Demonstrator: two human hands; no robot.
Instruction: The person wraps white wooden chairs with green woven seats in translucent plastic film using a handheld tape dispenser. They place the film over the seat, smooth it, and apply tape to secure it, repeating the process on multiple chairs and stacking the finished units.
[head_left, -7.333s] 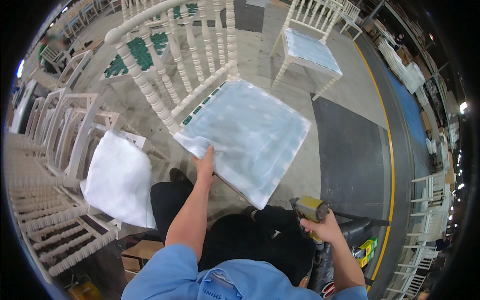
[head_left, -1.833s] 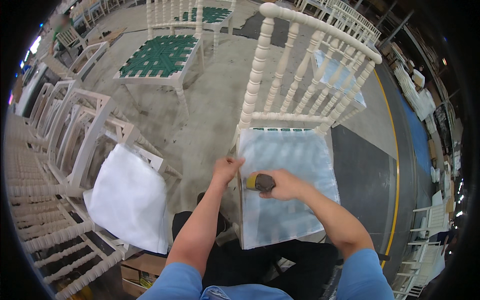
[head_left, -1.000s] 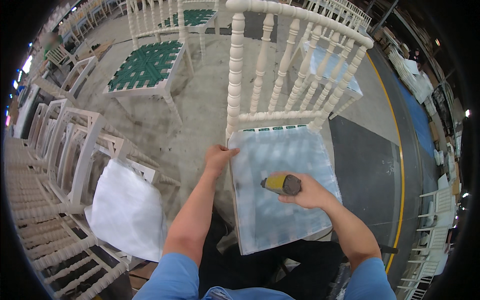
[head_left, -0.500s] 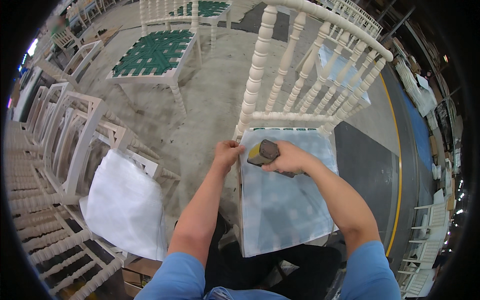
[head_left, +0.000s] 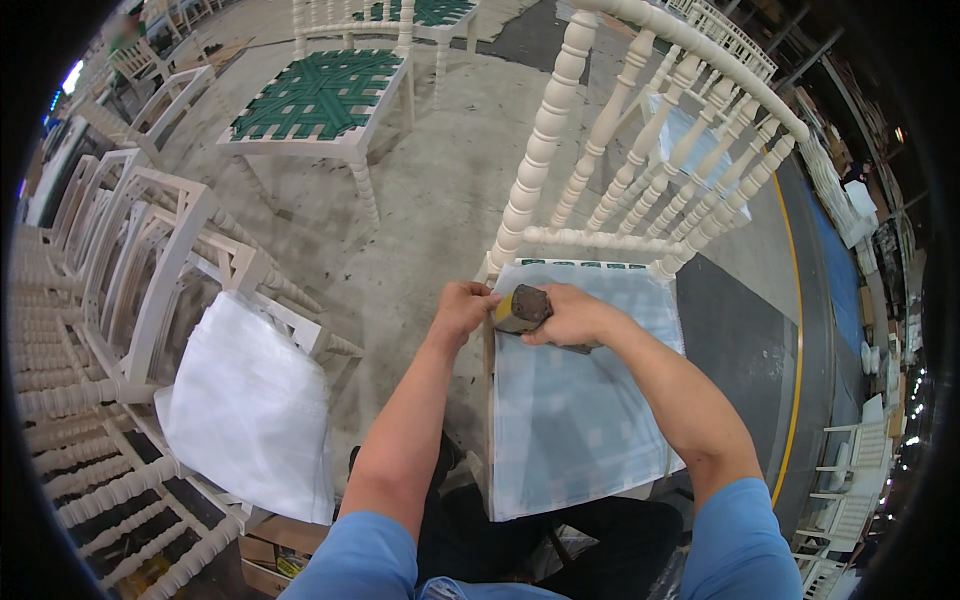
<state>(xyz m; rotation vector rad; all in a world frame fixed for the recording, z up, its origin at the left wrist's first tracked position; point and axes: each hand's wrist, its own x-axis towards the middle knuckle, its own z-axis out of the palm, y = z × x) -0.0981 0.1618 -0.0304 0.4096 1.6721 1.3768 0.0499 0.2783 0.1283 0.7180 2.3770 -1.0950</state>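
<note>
My right hand [head_left: 583,316] is wrapped round a yellow and dark staple gun [head_left: 527,308]. Its head lies over the far left part of a chair seat, close to the left edge. A sheet of thin pale cloth [head_left: 570,420] covers the seat, with green webbing showing along its back edge. At that left edge, my left hand [head_left: 464,308] has thumb and fingers pinched together on the cloth's border, right beside the gun. Behind the seat rises the cream chair's back [head_left: 600,130] of turned spindles. The gun's nose is hidden from view.
White folded cloth [head_left: 250,410] lies on stacked cream chair frames [head_left: 150,270] at the left. Farther off stands a chair with a green webbed seat [head_left: 318,95]. A dark mat [head_left: 735,350] and a yellow floor line [head_left: 797,330] lie to the right.
The staple gun has come left relative to the seat, up to its left edge and close to my left hand. The whole view has shifted slightly.
</note>
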